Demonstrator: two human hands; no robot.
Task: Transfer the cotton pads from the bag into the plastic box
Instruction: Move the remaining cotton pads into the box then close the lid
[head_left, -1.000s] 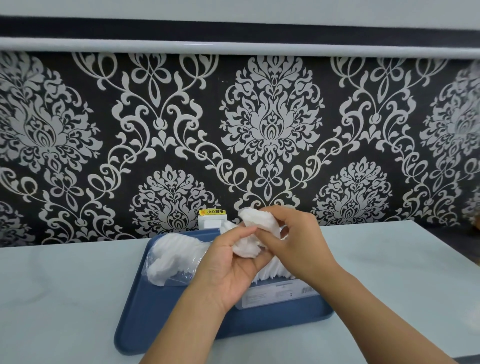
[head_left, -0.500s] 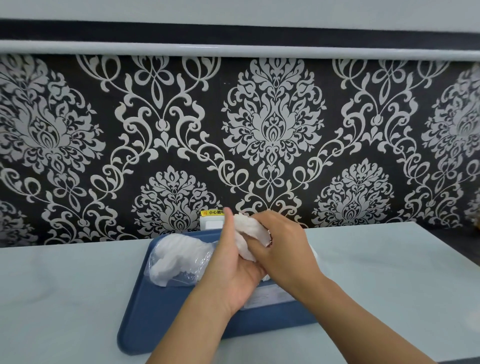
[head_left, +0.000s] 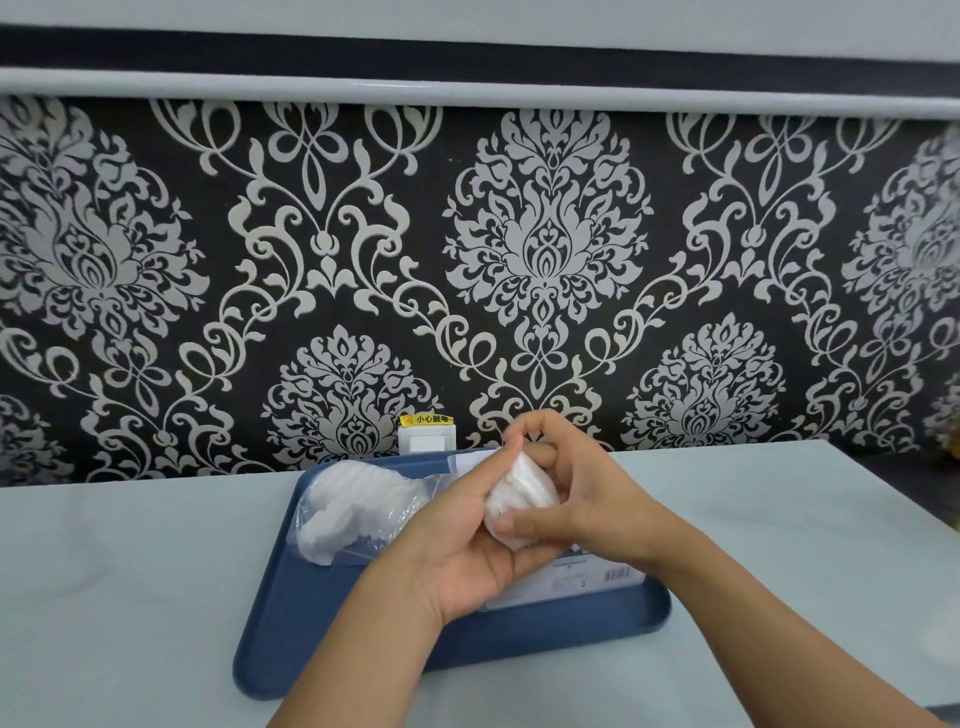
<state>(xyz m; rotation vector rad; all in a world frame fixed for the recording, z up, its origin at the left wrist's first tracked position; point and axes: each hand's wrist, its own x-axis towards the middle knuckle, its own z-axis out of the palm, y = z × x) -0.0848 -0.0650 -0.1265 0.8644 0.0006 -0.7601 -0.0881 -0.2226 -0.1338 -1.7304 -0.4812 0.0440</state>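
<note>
Lowered since the earlier frames: both hands and the wad of cotton pads (head_left: 522, 496) they hold, now just above the tray at lower centre of the frame.

Head view, entries:
- Left hand (head_left: 467, 545): palm up beneath the wad, fingers curled round its left side.
- Right hand (head_left: 587, 499): fingers and thumb wrapped over the wad from the right, pinching it.
- Bag (head_left: 358, 506): clear plastic, lying on the left half of the tray; contents, a bunched row of white cotton pads.
- Plastic box (head_left: 576, 579): clear, with a printed label, on the tray under the hands, mostly hidden; contents cannot be told.
- Tray (head_left: 311, 649): blue, rimmed, resting on the pale table (head_left: 130, 597).
- Wall socket (head_left: 426, 436): white with yellow sticker, behind the tray, against patterned wallpaper (head_left: 545, 249).
</note>
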